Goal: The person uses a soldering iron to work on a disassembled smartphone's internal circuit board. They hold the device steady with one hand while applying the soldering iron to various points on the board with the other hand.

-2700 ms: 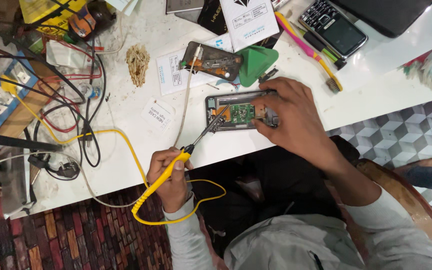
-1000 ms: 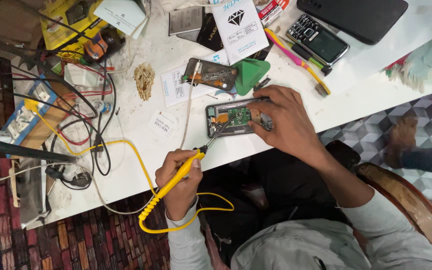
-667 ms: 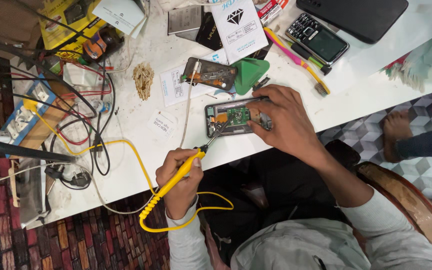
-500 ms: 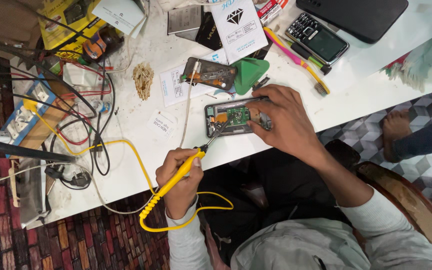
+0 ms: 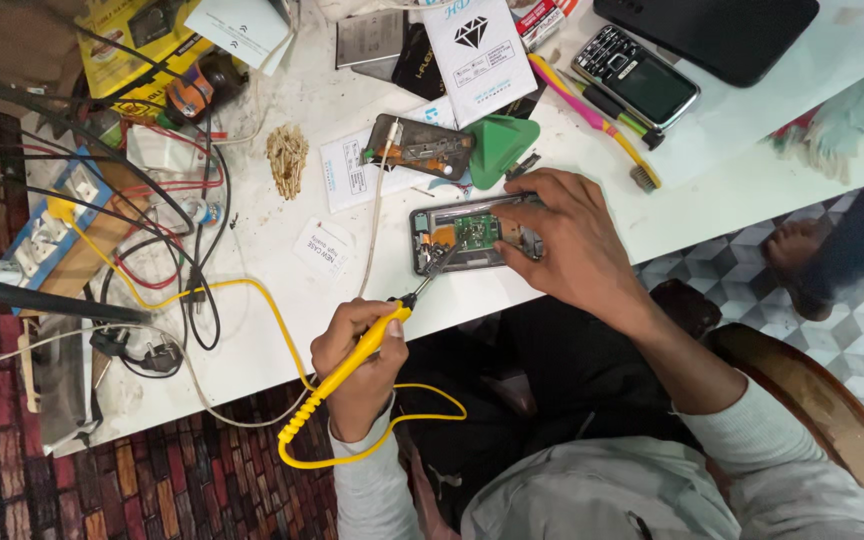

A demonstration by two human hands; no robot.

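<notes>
Far left on the white table [image 5: 252,340] sit a power strip [image 5: 52,225] and a tangle of wires [image 5: 167,250], with a yellow cord [image 5: 252,300] running right to the soldering iron [image 5: 352,365]. The left hand [image 5: 357,365] is clenched around the iron's yellow handle, near the table's front edge, tip angled up onto the opened phone [image 5: 467,238]. That phone lies flat just inside the front edge, back off, green board exposed. Judged from this, opening is done, board work is under way, and closing up is left. The right hand [image 5: 572,245] grasps the phone's right end and pins it down. Behind it lie a second opened phone [image 5: 420,146], a green triangular pick [image 5: 502,148], a toothbrush [image 5: 597,120] and a keypad phone [image 5: 635,76]. Open room is thin: bare tabletop only left of the phone, clutter behind, table edge close in front.
</notes>
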